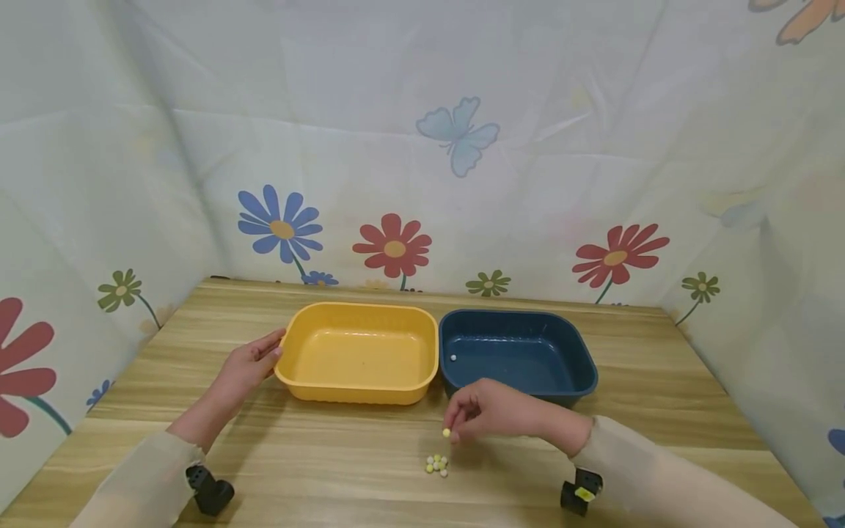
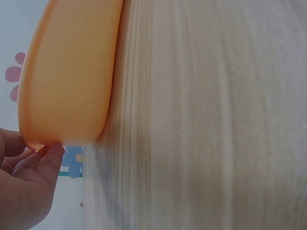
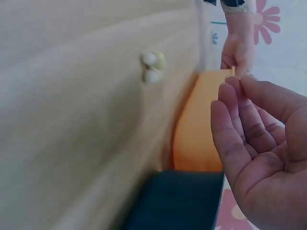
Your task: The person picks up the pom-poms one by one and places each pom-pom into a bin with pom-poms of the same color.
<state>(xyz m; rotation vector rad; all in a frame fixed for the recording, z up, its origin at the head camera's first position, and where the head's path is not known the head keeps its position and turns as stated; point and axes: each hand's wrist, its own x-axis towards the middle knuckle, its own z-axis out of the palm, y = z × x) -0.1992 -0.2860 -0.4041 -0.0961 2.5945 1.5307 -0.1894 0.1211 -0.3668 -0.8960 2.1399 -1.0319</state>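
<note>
The person's right hand (image 1: 490, 412) pinched a small yellow ball (image 1: 447, 433) between thumb and fingertips, holding it over the table (image 1: 317, 469), near the front left corner of the blue tub (image 1: 586, 369). Just below it in the head view, toward the person, lay a loose cluster of small balls (image 1: 437, 464), white and pale yellow, several of them touching; they were too small and blurred to count for certain. The left hand (image 1: 246, 372) gripped the left end of the yellow tub (image 1: 356, 393), its thumb and fingers at the rim. The two tubs stood side by side on the wood-grained table, the yellow one on the left and the blue one on the right, their neighbouring rims apparently touching. A single white ball (image 1: 453, 358) lay inside the blue tub, close to its left wall. Both arms wore light sleeves (image 1: 141, 477), with a small black device (image 1: 210, 490) at each wrist. Behind the table hung a pale sheet (image 1: 528, 73) printed with red, blue and green flowers and a light blue butterfly (image 1: 458, 137).
</note>
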